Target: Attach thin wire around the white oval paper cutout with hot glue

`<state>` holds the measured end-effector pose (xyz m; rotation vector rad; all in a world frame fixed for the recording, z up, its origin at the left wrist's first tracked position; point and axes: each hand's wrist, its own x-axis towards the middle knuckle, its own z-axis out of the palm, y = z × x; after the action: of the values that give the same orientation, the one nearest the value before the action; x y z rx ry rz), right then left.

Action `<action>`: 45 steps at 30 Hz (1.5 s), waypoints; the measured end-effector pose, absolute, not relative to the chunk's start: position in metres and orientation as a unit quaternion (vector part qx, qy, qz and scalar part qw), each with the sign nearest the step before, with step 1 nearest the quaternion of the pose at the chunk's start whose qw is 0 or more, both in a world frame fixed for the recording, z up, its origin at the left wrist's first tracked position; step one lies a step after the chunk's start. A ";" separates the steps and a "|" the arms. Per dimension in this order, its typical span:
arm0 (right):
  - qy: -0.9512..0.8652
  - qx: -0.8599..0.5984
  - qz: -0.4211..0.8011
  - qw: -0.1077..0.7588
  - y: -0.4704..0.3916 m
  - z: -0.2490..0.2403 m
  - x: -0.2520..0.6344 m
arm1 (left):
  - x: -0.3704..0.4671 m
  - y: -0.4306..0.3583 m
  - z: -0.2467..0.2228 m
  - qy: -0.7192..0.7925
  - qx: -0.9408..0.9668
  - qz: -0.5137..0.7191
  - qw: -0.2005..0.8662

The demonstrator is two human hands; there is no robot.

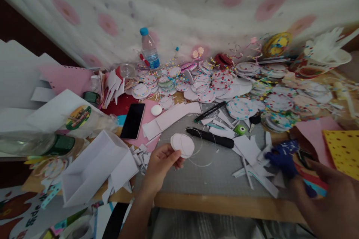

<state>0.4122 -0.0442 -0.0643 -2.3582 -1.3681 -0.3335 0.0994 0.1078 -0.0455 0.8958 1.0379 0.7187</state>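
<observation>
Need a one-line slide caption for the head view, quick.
Left hand pinches a white paper disc over a cluttered craft table; right hand reaches toward a blurred blue object.

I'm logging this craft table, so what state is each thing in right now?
left hand: closed on white paper circle, held above the table
right hand: blurred, holding blue-handled scissors
water bottle: upright, capped
phone: flat, screen dark
black marker: lying flat, capped
white paper box: open
</observation>
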 end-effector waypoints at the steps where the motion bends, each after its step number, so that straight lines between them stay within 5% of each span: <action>1: -0.520 -0.811 -0.136 0.231 -0.043 -0.058 0.402 | 0.100 0.107 -0.044 0.471 0.407 0.322 0.713; 3: -0.616 -0.709 -0.097 0.329 -0.038 -0.049 0.379 | 0.102 0.106 -0.043 0.472 0.407 0.316 0.715; 8: -0.742 -0.550 0.052 0.380 -0.014 -0.060 0.320 | 0.106 0.099 -0.041 0.447 0.409 0.297 0.738; 21: -0.716 -0.499 0.097 0.478 0.018 -0.061 0.291 | 0.111 0.086 -0.045 0.391 0.467 0.302 0.733; 45: -0.742 -0.471 0.107 0.465 0.010 -0.024 0.294 | 0.122 0.078 -0.033 0.274 0.300 0.349 0.845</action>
<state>0.2938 0.0102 -0.0243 -1.1572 -1.8221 0.2623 0.1223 0.0785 -0.0325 0.6327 0.5772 0.7354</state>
